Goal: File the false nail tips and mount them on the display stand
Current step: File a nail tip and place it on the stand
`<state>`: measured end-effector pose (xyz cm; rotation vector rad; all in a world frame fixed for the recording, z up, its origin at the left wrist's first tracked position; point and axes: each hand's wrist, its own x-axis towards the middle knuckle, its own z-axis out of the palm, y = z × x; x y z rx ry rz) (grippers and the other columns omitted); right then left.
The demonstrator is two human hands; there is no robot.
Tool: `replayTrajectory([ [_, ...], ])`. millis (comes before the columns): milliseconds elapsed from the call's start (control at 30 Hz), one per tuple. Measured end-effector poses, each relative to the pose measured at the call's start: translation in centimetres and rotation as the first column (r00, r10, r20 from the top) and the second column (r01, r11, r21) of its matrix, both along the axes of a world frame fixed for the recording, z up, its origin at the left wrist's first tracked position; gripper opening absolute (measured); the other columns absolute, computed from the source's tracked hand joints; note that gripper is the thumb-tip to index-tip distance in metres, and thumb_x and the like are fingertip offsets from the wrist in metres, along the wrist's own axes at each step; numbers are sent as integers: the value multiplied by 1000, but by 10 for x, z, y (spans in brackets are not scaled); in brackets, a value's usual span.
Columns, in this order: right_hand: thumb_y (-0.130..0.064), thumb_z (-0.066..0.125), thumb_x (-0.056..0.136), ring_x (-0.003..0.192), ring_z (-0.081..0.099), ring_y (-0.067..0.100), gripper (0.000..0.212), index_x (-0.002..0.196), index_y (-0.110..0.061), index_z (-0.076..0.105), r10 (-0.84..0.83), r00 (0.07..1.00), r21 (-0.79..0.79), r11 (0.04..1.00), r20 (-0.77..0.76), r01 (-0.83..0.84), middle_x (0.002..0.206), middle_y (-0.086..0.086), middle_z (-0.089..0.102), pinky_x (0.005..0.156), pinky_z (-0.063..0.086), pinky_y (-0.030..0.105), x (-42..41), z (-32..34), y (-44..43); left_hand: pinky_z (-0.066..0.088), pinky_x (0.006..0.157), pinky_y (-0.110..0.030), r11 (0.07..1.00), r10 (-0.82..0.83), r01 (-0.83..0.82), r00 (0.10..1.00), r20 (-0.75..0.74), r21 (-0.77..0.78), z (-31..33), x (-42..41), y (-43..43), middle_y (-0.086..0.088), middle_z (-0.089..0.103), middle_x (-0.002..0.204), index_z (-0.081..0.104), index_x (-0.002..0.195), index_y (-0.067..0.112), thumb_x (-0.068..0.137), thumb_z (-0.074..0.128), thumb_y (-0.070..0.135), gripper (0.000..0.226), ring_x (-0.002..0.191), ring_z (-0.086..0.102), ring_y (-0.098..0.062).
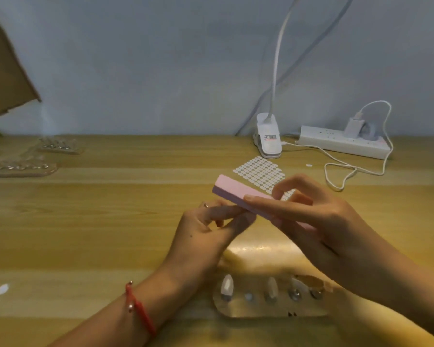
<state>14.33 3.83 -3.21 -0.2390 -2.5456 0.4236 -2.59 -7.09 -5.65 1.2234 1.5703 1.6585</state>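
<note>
My right hand [308, 216] grips a pink buffer block [238, 190] above the middle of the table, thumb under it and fingers on top. My left hand [211, 226] has its fingertips pinched together right under the block; whatever they pinch is hidden. Near me lies a clear display stand [261, 309] with a row of pegs. A whitish nail tip [227, 286] sits on its left peg and a clearer nail tip [271, 289] on a middle peg.
A sheet of white adhesive dots [259, 171] lies behind the block. A clip lamp [268, 139], power strip [343, 144] and white cable [341, 169] are at the back right. Two more clear stands [23, 166] lie far left. A small white scrap [3, 288] lies near left.
</note>
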Motion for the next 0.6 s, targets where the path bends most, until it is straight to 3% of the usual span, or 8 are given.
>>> replayTrajectory([
  [133,-30,46,98,80,55,7,37,132,-43,54,1,1000,18,1000,26,-2,110,-9,44,65,40,12,1,3,-1,45,83,-23,1000,23,-23,1000,17,12,0,-3,-3,6,72,92,77,91,33,62,66,45,33,92,57,-14],
  [200,-33,46,99,82,55,7,36,132,-44,54,23,1000,-4,1000,11,-23,110,-9,44,65,40,11,-4,6,-4,45,76,-13,1000,-7,6,999,34,6,3,3,-3,10,74,90,77,87,36,59,66,47,32,87,60,-4],
  [267,-37,43,98,86,56,8,37,132,-46,54,28,999,-33,999,-22,-28,111,-9,46,67,42,10,-7,8,-3,43,77,-13,1000,8,-8,998,64,3,7,3,-3,11,75,92,77,87,35,60,66,46,31,91,61,1],
  [367,-38,44,99,98,53,5,34,127,-56,52,-78,995,-120,990,-55,71,109,-14,51,73,43,12,9,5,15,39,83,-16,991,118,-128,967,225,30,13,-18,-5,14,74,96,77,88,30,63,66,44,31,100,61,7],
  [467,-39,44,91,107,44,-6,44,115,-76,43,-148,976,-159,972,159,173,110,-34,42,74,43,16,34,-9,30,45,75,-4,989,136,-146,957,256,23,10,-20,-6,15,74,93,75,88,27,65,66,41,28,92,63,12],
  [533,-29,51,91,103,48,-2,53,112,-77,42,-244,923,-35,963,298,266,110,-32,42,75,44,19,43,-16,34,42,67,2,990,133,-140,959,251,11,6,-15,-4,16,74,93,75,90,26,66,67,39,29,91,62,13],
  [600,-34,51,89,101,52,8,46,122,-65,44,-370,878,173,927,304,331,112,-17,49,80,42,25,42,-16,31,42,68,2,988,149,-156,955,256,9,4,-15,-4,16,74,94,75,92,26,65,67,40,31,92,63,12],
])
